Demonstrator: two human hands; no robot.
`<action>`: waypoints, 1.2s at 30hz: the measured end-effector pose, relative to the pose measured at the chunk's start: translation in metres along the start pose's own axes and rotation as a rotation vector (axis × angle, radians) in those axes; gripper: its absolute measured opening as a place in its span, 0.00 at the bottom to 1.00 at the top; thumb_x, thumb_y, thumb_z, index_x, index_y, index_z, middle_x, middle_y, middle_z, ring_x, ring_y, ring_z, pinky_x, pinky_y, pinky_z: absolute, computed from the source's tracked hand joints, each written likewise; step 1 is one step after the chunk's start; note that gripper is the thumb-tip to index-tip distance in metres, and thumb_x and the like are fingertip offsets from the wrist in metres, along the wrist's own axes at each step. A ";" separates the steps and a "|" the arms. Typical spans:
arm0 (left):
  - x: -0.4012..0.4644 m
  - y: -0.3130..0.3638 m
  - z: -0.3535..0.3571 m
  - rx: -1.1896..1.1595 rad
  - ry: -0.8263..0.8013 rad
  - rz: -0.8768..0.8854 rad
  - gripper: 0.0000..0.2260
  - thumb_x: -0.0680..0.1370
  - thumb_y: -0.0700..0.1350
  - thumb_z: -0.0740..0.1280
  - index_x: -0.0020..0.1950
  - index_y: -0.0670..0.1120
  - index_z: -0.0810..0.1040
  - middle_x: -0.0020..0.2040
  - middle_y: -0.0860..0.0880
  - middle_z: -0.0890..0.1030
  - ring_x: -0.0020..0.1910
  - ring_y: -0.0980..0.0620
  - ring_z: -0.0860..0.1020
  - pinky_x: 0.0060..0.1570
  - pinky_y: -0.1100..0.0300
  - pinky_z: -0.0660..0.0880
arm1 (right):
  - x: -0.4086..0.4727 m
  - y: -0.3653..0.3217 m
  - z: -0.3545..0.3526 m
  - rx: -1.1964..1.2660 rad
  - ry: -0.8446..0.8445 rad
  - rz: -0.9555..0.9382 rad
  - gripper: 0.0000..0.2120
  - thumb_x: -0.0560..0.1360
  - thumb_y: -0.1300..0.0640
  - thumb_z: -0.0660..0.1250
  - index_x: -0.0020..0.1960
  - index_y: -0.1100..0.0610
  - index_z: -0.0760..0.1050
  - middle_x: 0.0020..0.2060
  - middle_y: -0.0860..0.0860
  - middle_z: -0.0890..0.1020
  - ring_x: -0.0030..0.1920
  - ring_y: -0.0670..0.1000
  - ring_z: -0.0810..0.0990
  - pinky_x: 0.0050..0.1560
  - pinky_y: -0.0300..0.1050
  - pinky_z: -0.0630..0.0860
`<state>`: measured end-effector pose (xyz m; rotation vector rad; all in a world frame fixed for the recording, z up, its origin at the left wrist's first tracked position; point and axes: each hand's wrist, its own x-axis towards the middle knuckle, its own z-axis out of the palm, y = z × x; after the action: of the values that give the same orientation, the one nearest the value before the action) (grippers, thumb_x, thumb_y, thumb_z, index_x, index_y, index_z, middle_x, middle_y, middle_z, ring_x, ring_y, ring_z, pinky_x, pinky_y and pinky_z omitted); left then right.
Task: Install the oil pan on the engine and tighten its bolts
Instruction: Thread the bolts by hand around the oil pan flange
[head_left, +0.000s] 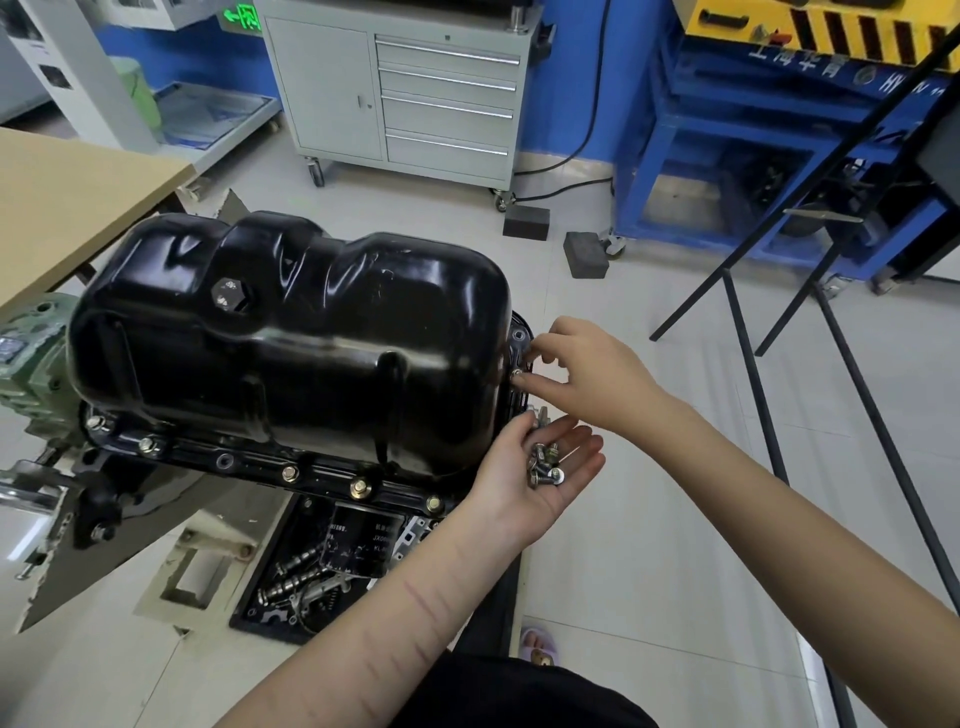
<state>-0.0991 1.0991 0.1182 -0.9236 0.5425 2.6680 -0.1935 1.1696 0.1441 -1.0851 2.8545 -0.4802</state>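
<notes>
With the oil pan (291, 338) already seated on the engine (36, 364), we cup spare bolts (545, 462) in our upturned, relaxed left hand (530, 467) so our right hand (582, 374) can pinch 1 bolt (517, 375) at the end flange.

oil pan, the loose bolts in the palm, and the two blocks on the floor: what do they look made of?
Oil pan: looks like pressed sheet metal in glossy black paint; sharp highlights on rounded stamped ribs.
Bolts in the left hand: bright plated steel, by the silvery shine; plating type unclear.
Blocks: matte dark grey, grainy, no glare; possibly foam or rubber, cannot tell.
</notes>
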 end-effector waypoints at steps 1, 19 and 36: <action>0.000 0.000 0.001 -0.007 0.002 0.001 0.26 0.81 0.48 0.57 0.30 0.35 0.81 0.32 0.41 0.82 0.30 0.46 0.82 0.29 0.54 0.80 | -0.006 0.000 -0.007 0.068 -0.012 -0.030 0.12 0.73 0.48 0.66 0.52 0.55 0.79 0.47 0.51 0.74 0.51 0.50 0.73 0.49 0.45 0.70; 0.003 0.004 0.004 -0.134 0.001 -0.031 0.27 0.79 0.49 0.59 0.26 0.34 0.80 0.32 0.39 0.82 0.29 0.45 0.82 0.27 0.53 0.79 | -0.037 0.009 -0.019 0.330 -0.116 -0.197 0.05 0.72 0.63 0.70 0.48 0.59 0.80 0.40 0.46 0.81 0.41 0.38 0.75 0.48 0.32 0.69; 0.002 0.004 0.001 -0.106 -0.010 -0.068 0.23 0.80 0.52 0.57 0.41 0.33 0.77 0.35 0.38 0.82 0.31 0.45 0.82 0.26 0.54 0.79 | 0.047 0.025 0.015 0.450 0.109 0.113 0.09 0.74 0.61 0.67 0.53 0.58 0.80 0.44 0.48 0.77 0.45 0.45 0.75 0.50 0.40 0.71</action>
<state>-0.1027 1.0963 0.1187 -0.9391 0.3634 2.6600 -0.2425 1.1529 0.1252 -0.8328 2.6715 -1.1312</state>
